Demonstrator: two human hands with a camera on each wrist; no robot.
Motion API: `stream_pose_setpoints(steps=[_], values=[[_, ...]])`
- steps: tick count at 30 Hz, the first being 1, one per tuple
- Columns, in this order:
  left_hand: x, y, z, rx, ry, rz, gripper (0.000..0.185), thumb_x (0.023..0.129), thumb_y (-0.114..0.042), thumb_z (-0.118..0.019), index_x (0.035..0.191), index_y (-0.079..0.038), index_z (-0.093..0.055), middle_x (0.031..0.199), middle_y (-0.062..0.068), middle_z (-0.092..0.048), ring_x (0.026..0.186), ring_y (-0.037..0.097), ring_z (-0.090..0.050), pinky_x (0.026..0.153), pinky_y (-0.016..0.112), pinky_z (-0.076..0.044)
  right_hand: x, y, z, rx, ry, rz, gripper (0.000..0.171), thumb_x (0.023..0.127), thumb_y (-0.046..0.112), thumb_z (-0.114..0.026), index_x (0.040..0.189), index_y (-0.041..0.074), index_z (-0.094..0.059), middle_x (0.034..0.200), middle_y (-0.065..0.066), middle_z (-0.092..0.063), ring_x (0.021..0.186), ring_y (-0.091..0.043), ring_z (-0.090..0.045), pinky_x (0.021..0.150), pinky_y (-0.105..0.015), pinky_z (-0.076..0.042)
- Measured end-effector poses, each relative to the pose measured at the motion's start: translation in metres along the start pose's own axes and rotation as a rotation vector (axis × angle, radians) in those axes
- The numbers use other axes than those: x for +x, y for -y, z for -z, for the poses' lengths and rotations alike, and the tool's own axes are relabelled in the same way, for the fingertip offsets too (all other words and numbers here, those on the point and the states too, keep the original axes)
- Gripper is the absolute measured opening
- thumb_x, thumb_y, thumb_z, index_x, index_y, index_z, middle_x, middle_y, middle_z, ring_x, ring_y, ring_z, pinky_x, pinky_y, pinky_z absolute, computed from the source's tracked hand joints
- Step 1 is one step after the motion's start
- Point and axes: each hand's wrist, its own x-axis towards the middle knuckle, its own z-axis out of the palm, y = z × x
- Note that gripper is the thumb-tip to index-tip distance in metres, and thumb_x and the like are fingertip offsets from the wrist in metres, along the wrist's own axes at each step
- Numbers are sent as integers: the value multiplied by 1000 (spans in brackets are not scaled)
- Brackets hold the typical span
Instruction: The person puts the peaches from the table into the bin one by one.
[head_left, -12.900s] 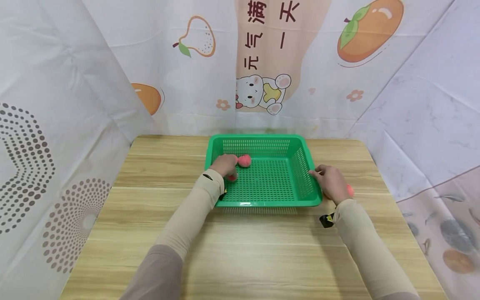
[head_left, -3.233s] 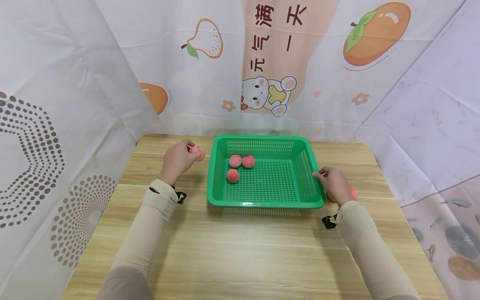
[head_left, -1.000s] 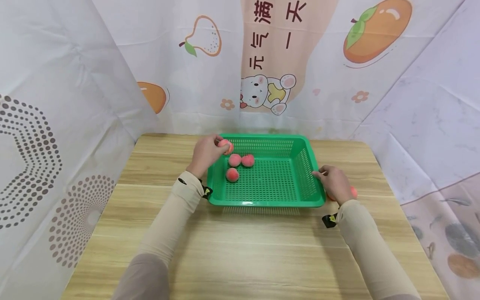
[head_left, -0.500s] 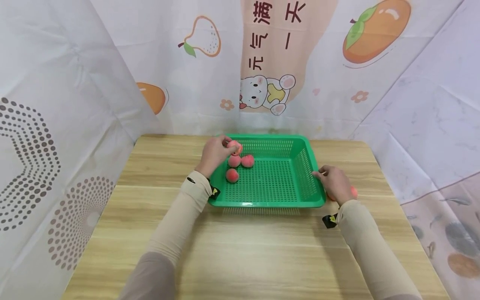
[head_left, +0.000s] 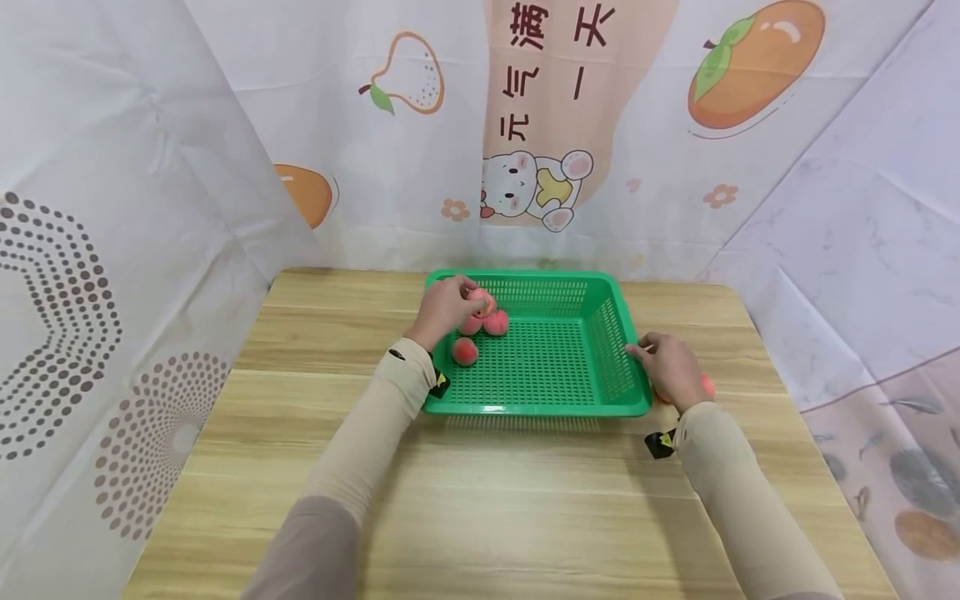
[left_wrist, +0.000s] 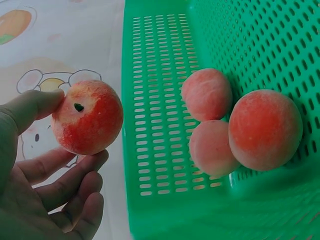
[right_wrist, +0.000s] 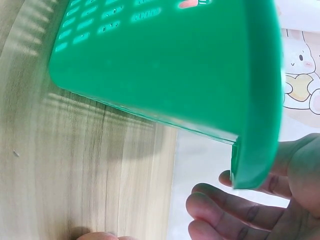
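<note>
My left hand (head_left: 442, 312) pinches a peach (left_wrist: 89, 118) between thumb and fingertips, its dark stem pit showing. The hand reaches over the left side of a green perforated plastic basket (head_left: 532, 409). Inside the basket at the left lie three other peaches: a redder peach (head_left: 465, 352) nearer the front, and a paler pair farther back, one peach (head_left: 497, 322) beside another peach (head_left: 470, 326) that is partly hidden. At the basket's right rim, my right hand (head_left: 670, 367) grips the edge between thumb and fingers; the right wrist view shows the rim (right_wrist: 257, 150) between them.
On the wood-grain table (head_left: 495, 500), a peach (head_left: 708, 385) shows beside my right hand, which partly covers what lies there. A printed cloth (head_left: 375, 167) hangs directly behind the table, with more cloth on both sides.
Peach in grasp, my left hand has moved right from the table's left side, across the basket rim and over the peaches inside. My right hand has stayed at the right rim.
</note>
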Motion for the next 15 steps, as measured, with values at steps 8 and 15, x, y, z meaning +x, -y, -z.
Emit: stream_pose_setpoints(steps=[8,15], values=[[3,-5,-10,43,82,31,35,91,-36,-66,117,-11,-64,110,6,-65,98,22,-58,86,37,-51,-1,0,0,2,-2,3,44,100,33,-54,116,-8,-61,108,-30,-66,83,-32,-63,71,-41,-50],[3,-2,-19,58,110,20,36,90,-35,-68,115,-10,-64,108,5,-66,96,21,-59,85,37,-51,-1,-1,0,-2,-2,1,45,100,33,-54,117,-8,-61,108,-30,-66,84,-32,-64,71,-41,-51]])
